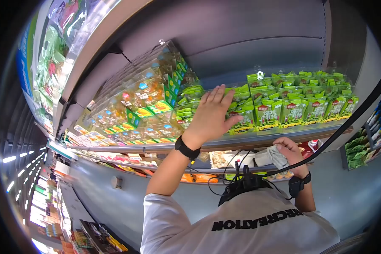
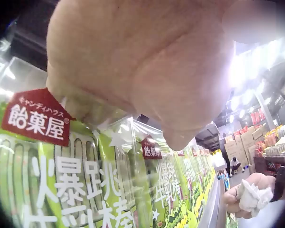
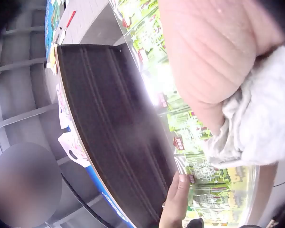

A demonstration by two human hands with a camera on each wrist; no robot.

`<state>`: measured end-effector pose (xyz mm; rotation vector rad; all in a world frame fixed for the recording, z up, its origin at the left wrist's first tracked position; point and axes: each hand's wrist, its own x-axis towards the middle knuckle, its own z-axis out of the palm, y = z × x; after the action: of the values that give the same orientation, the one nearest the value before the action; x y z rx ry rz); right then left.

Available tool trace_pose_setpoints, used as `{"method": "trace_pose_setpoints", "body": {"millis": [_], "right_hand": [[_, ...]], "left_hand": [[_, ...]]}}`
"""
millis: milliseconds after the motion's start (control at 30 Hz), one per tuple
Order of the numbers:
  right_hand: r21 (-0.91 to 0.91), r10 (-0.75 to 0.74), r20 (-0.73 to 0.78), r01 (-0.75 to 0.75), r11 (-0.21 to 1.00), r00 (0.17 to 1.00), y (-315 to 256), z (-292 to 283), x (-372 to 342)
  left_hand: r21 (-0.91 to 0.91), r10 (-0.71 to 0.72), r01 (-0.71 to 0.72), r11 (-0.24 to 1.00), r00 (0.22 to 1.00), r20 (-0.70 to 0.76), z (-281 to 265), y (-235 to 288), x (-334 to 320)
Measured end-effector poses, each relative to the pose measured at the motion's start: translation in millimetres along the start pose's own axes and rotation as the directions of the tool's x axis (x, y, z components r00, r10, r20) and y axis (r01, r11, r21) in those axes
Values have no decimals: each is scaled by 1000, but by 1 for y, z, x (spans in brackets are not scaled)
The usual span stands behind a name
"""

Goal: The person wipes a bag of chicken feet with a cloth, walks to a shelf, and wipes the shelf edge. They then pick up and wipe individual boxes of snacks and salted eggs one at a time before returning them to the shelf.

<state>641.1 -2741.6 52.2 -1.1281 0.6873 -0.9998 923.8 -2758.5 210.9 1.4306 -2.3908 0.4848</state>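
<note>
My left hand (image 1: 211, 113) lies palm down with fingers stretched out over the tops of green candy packs (image 1: 266, 112) on the shelf. The left wrist view shows the palm close above the packs (image 2: 76, 166), which stand upright in a row with red house-shaped labels. Lower and to the right, in front of the shelf edge, my right hand (image 1: 293, 154) holds a crumpled white cloth (image 1: 277, 158). In the right wrist view the cloth (image 3: 261, 118) bunches under the curled hand (image 3: 209, 52), which hides part of it.
Left of the green packs stand clear boxes (image 1: 144, 99) of colourful sweets with green-orange labels. A brown shelf edge (image 1: 241, 142) runs along the front, with more goods below. A black cable (image 1: 347, 122) crosses at the right. Bagged goods (image 1: 53, 63) sit on an upper shelf.
</note>
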Motion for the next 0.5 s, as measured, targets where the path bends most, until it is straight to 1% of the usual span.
{"method": "trace_pose_setpoints", "body": {"millis": [33, 100, 167, 233, 300, 367, 400, 433, 500], "right_hand": [[-15, 5, -7, -5, 1000, 1000, -3, -6, -3], [38, 27, -42, -26, 999, 999, -7, -19, -9], [20, 10, -54, -9, 1000, 999, -9, -33, -14], [130, 48, -86, -36, 991, 995, -19, -41, -21], [133, 48, -99, -35, 990, 994, -19, -55, -24], [128, 34, -112, -19, 992, 993, -22, -67, -26], [115, 37, -111, -24, 993, 993, -24, -71, -26], [106, 39, -125, -26, 994, 991, -26, -72, -27], [81, 48, -131, -38, 996, 990, -27, -77, -27]], "left_hand": [[-15, -2, 2, 1000, 1000, -8, 2, 1, 2], [1, -24, 24, 1000, 1000, 19, 3, 1, 5], [-16, -21, 22, 1000, 1000, 15, 4, 1, 6], [-15, -17, 17, 1000, 999, 30, 2, 2, 6], [-16, -7, 8, 1000, 1000, 27, -2, 2, 8], [-112, -65, 74, 991, 995, 80, -8, 1, 14], [-195, -86, 100, 976, 993, 80, -9, -2, 19], [-205, -96, 109, 973, 993, 73, -5, -5, 24], [-265, -208, 204, 942, 978, 12, 6, -12, 32]]}}
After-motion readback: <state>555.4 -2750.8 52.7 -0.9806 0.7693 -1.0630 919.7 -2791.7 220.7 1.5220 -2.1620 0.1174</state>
